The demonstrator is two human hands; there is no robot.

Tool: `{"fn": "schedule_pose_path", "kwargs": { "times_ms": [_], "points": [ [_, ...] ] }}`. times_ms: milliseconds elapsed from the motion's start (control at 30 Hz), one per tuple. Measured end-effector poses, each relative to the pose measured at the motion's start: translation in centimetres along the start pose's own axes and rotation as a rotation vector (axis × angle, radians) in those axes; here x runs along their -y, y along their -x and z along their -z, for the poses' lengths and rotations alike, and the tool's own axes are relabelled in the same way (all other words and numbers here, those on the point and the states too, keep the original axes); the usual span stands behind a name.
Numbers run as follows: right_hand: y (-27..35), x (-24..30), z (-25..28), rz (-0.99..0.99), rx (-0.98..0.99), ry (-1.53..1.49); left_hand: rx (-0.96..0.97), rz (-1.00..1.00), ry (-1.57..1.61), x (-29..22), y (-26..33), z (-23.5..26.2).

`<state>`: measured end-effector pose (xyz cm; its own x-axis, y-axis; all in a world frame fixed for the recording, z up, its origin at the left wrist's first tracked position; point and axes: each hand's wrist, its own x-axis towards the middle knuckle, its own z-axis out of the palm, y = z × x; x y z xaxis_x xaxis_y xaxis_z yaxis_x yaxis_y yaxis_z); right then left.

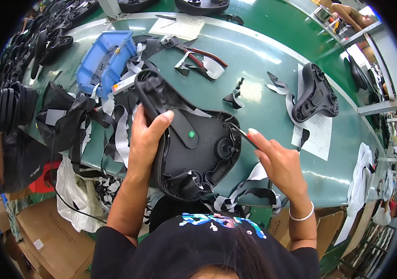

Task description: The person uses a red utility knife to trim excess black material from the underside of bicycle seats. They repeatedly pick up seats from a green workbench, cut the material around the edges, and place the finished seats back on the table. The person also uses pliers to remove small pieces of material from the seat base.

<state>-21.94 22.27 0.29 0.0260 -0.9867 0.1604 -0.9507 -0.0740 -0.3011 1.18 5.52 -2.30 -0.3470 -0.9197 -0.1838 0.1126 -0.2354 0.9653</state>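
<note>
Black and saddle-shaped, a hollow shell [184, 160] is tilted over the near edge of our glossy green worktop [242, 60], its underside facing us. Our left grip [145, 137] clasps its left side, thumb over the rim. Our right grip [279, 162] is closed around a slim red-handled tool [251, 141], its tip at the shell's upper right edge. Beyond, we see a blue plastic bin [88, 88] and red-handled pliers [213, 56]; to the right, a second black saddle-shaped shell [317, 95] lies partly over a white paper sheet [321, 139].

bright light glares off the green tabletop [265, 118], and straight edges bend toward black corners.
</note>
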Motion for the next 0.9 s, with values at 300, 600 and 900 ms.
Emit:
{"fn": "schedule_pose_path", "kwargs": {
  "times_ms": [300,600,900],
  "points": [
    [4.3,2.3,-4.0,-0.192,0.039,-0.041,-0.045,0.020,0.010,-0.1,0.0,-1.0],
    [8.7,8.9,-4.3,-0.663,0.068,-0.762,-0.273,-0.204,0.054,0.3,7.7,-3.5],
    [1.4,4.3,-5.3,-0.402,-0.387,-0.708,-0.263,-0.165,0.130,2.2,7.7,-1.3]
  ]
}}
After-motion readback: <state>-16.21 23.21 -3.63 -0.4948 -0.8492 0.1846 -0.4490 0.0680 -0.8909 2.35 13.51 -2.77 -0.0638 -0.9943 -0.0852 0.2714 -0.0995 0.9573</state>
